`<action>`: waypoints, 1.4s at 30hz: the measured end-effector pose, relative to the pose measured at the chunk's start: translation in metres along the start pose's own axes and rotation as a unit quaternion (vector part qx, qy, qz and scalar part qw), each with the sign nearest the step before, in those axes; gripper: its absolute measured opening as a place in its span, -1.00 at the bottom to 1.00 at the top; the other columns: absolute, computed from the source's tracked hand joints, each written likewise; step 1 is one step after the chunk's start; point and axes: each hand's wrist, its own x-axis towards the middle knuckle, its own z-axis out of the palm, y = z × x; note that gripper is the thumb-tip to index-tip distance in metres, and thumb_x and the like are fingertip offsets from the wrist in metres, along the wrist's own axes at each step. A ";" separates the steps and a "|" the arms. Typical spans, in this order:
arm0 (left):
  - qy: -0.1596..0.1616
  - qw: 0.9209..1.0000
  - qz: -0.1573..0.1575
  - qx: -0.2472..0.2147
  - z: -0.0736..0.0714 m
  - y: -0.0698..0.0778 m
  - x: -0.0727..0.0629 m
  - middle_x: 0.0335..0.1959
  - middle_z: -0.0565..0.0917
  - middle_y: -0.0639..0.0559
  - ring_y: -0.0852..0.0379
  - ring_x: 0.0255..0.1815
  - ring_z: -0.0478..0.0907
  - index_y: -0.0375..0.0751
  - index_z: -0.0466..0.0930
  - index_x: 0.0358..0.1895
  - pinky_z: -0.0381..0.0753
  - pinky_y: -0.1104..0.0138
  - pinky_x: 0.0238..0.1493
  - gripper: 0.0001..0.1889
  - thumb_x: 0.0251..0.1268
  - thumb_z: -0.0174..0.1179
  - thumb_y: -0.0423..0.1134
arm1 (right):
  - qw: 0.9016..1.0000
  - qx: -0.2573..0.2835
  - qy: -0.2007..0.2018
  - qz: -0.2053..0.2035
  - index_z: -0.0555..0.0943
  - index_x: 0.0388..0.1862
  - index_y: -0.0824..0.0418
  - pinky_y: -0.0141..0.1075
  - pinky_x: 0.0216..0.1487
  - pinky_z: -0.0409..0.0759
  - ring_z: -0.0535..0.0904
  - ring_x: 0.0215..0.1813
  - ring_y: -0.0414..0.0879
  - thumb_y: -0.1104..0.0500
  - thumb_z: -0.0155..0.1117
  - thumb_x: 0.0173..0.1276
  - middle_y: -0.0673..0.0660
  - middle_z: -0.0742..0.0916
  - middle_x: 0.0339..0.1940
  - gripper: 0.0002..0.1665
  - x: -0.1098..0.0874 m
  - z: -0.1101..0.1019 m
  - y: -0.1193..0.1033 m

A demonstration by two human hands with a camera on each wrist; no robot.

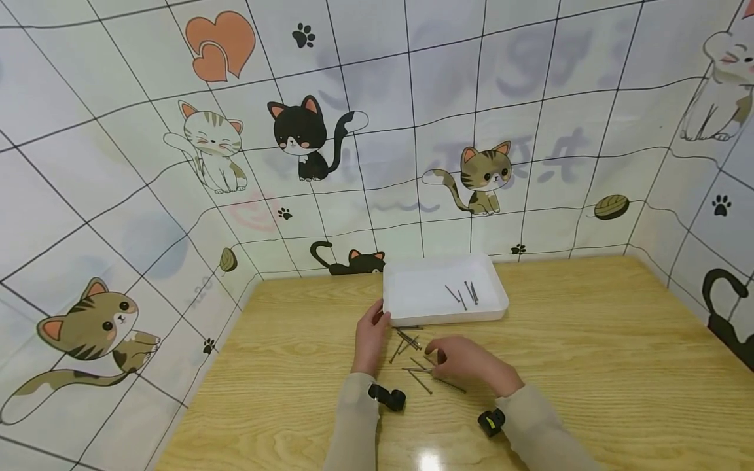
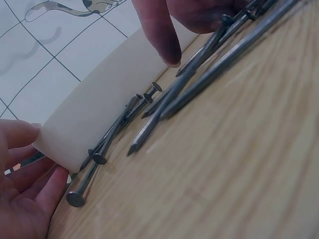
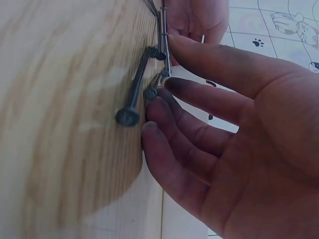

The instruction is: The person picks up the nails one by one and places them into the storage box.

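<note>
My left hand (image 1: 371,340) grips the front left corner of a white tray (image 1: 448,319), its thumb and fingers around that corner in the left wrist view. Several steel nails (image 1: 465,301) lie inside the tray, toward its right side. In front of it, a loose pile of nails (image 1: 420,382) is spread on the wooden table, some crossing each other. My right hand (image 1: 468,360) is over the right part of this pile. Its thumb and fingers are bent and spaced apart around the nails (image 3: 130,99) in the right wrist view, fingertips right at the heads.
The wooden table (image 1: 589,340) runs back to a wall covering (image 1: 389,150) with cartoon cats and grid lines. Side panels (image 1: 88,216) of the same print rise at left and right. A small black camera (image 1: 491,422) is worn on each wrist.
</note>
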 end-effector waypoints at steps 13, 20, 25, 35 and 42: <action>0.005 1.000 0.008 0.006 0.000 -0.002 0.003 0.17 0.41 -0.04 0.10 0.11 0.36 -0.11 0.31 0.26 0.38 0.20 0.06 -0.54 0.29 0.03 -0.18 | 0.999 -0.044 0.006 -0.010 0.57 -0.12 0.17 -0.27 -0.42 0.37 0.38 -0.50 -0.21 0.24 0.32 0.05 -0.12 0.52 -0.53 -0.65 0.000 0.003 -0.010; 0.001 1.000 0.008 -0.003 0.000 -0.001 0.006 0.19 0.39 -0.05 0.10 0.12 0.35 -0.11 0.30 0.26 0.39 0.21 0.05 -0.54 0.29 0.03 -0.18 | 0.999 -0.046 0.012 -0.013 0.58 -0.19 0.18 -0.26 -0.41 0.39 0.39 -0.49 -0.21 0.30 0.30 0.04 -0.07 0.56 -0.50 -0.71 0.000 0.001 -0.014; 0.001 1.000 0.006 -0.005 0.000 -0.001 0.007 0.19 0.39 -0.02 0.12 0.12 0.35 -0.10 0.30 0.26 0.38 0.22 0.06 -0.54 0.29 0.03 -0.17 | 0.998 -0.053 0.024 -0.017 0.59 -0.29 0.18 -0.22 -0.40 0.42 0.44 -0.45 -0.18 0.31 0.28 0.05 -0.02 0.60 -0.45 -0.80 -0.001 0.001 -0.015; 0.006 1.000 -0.004 -0.001 0.000 -0.006 0.003 0.17 0.41 0.02 0.14 0.11 0.36 -0.06 0.32 0.25 0.37 0.21 0.07 -0.54 0.28 0.04 -0.14 | 0.996 -0.075 0.042 -0.005 0.61 -0.43 0.17 -0.19 -0.38 0.48 0.53 -0.37 -0.06 0.35 0.25 0.01 -0.01 0.63 -0.45 -0.87 -0.005 0.004 -0.012; 0.008 1.000 -0.005 0.008 0.000 -0.006 0.002 0.17 0.41 0.01 0.14 0.11 0.36 -0.05 0.33 0.25 0.35 0.20 0.08 -0.55 0.28 0.04 -0.15 | 0.996 -0.083 0.043 0.014 0.59 -0.49 0.14 -0.19 -0.42 0.45 0.49 -0.43 -0.11 0.37 0.20 -0.03 -0.03 0.61 -0.48 -0.85 -0.005 0.004 -0.013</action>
